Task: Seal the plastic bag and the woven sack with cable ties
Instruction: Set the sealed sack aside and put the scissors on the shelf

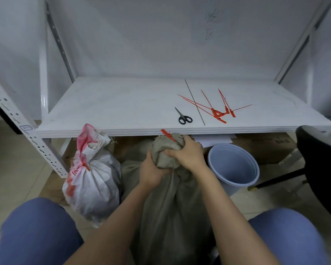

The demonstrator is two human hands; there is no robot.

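A dull grey-brown woven sack [170, 203] stands on the floor between the person's knees, its base cut off by the lower edge. Both hands clench its bunched top. The left hand [151, 172] wraps the neck from below and the right hand [188, 153] clasps the bundle above. A red plastic cable tie [168, 135] pokes out at the crown, its loop hidden in the folds. Beside it on the left stands a white woven sack with red print [92, 180]. On the white metal shelf [113, 108] lie black-handled scissors [183, 117] and loose red cable ties [218, 112].
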